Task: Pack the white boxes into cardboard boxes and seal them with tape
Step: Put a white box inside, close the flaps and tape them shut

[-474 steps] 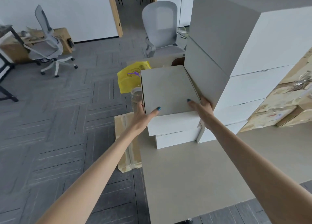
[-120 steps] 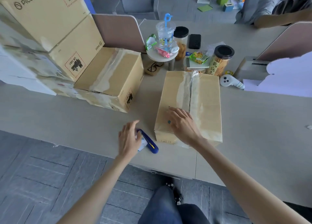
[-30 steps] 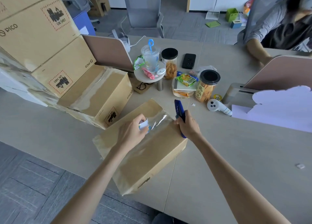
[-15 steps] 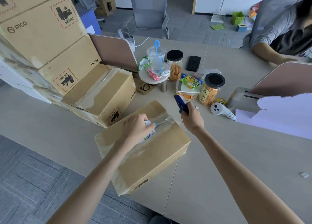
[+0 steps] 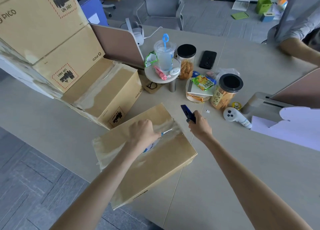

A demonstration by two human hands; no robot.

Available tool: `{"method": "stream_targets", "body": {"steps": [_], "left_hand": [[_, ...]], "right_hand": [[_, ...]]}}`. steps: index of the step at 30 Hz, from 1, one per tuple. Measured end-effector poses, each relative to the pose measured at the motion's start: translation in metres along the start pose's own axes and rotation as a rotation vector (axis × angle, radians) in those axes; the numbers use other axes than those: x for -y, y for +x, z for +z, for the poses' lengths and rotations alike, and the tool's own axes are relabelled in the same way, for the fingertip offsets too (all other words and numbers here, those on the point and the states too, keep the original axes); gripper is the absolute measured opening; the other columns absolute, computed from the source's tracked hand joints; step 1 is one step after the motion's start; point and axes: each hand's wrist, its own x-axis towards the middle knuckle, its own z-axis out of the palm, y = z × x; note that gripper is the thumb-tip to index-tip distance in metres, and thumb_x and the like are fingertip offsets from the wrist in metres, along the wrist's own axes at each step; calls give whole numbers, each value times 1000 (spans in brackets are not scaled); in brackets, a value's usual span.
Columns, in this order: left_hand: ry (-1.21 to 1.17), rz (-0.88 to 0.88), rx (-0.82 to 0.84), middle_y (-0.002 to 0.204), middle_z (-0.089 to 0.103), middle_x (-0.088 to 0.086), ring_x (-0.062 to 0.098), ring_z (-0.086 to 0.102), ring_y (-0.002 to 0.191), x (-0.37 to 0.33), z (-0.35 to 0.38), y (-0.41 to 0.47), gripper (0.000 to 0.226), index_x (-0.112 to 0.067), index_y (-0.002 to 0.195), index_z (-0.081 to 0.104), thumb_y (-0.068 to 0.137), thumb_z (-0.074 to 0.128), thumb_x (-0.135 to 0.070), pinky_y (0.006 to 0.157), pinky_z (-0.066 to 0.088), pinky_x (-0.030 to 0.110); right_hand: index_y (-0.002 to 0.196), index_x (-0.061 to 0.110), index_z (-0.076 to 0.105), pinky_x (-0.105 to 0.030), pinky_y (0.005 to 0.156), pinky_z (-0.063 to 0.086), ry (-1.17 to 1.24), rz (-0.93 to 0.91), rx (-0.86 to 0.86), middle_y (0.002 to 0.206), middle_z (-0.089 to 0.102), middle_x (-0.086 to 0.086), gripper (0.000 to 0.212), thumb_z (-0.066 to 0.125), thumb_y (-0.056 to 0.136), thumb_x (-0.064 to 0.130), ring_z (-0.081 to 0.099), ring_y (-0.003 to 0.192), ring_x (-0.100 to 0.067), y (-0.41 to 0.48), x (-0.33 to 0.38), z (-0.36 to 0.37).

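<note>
On the desk [image 5: 242,160]: one cardboard box [image 5: 164,160] beneath the hands, two jars [image 5: 186,63] at one o'clock. Left hand [image 5: 142,132] clasps seemingly a tape roll [image 5: 150,147]; right hand [image 5: 200,125] grips a blue cutter [image 5: 187,112].

Bright, even daylight, soft shadows, wide-angle bending at edges, slight blur on far corners.
</note>
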Motion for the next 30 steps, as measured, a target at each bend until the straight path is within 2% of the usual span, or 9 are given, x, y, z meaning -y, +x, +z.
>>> {"method": "stream_targets", "body": {"steps": [5, 8, 9, 12, 16, 21, 25, 27, 30], "left_hand": [[20, -28, 3, 63, 56, 1, 25, 51, 64, -2, 5, 8, 43, -14, 56, 41, 79, 65, -41, 57, 34, 27], [22, -37, 14, 57, 46, -1, 22, 41, 56, -1, 6, 7, 47, -14, 56, 35, 80, 66, -41, 54, 31, 28], [24, -35, 11, 55, 43, -1, 21, 38, 54, 0, 7, 7, 48, -14, 56, 34, 79, 66, -41, 53, 30, 28], [19, -29, 7, 52, 38, -3, 18, 32, 50, 1, 8, 8, 49, -15, 56, 30, 79, 66, -39, 49, 25, 28], [33, -29, -11, 54, 42, -2, 17, 34, 49, 0, 7, 7, 49, -14, 57, 32, 80, 67, -40, 49, 27, 28], [48, -37, -29, 60, 51, 1, 21, 43, 56, -3, 7, 6, 48, -14, 58, 36, 80, 68, -41, 51, 30, 27], [75, -37, -35, 66, 56, 1, 22, 48, 60, -4, 7, 4, 48, -13, 58, 38, 81, 68, -43, 54, 33, 27], [87, -41, -35, 64, 54, 0, 22, 47, 61, -3, 7, 3, 46, -13, 59, 39, 81, 67, -43, 52, 32, 26], [104, -54, -30, 59, 45, 0, 21, 44, 59, -4, 6, 2, 49, -14, 58, 35, 81, 67, -42, 48, 26, 27]], "right_hand": [[99, 20, 46, -48, 74, 57, 103, 71, 125, 83, 65, 0, 9, 48, 92, 16, 65, 68, -30, 11, -16, 25], [103, 10, 46, -30, 55, 47, 227, 109, 215, 68, 54, 2, 9, 44, 95, 7, 51, 52, -19, 9, -11, 32], [98, 7, 46, -22, 48, 41, 237, 129, 249, 66, 50, -1, 5, 42, 97, 5, 46, 51, -17, 8, -9, 31], [73, 8, 46, -13, 33, 28, 271, 185, 355, 60, 43, -5, 29, 42, 101, 7, 37, 49, -15, 10, -7, 27], [70, 7, 45, -12, 32, 27, 325, 256, 457, 60, 42, -5, 32, 45, 102, 11, 36, 50, -15, 13, -8, 22], [78, 7, 47, -19, 44, 36, 412, 332, 561, 62, 47, -5, 26, 52, 101, 18, 42, 52, -15, 22, -12, 25], [86, 4, 43, -24, 41, 38, 549, 469, 545, 66, 36, -6, 37, 73, 88, 27, 35, 53, -15, 22, -26, 26], [87, 5, 43, -24, 41, 36, 592, 504, 568, 67, 35, -5, 44, 75, 85, 35, 34, 52, -14, 19, -34, 30], [95, 6, 40, -28, 47, 33, 568, 470, 550, 67, 33, -5, 45, 76, 84, 30, 32, 53, -14, 24, -35, 35]]}}
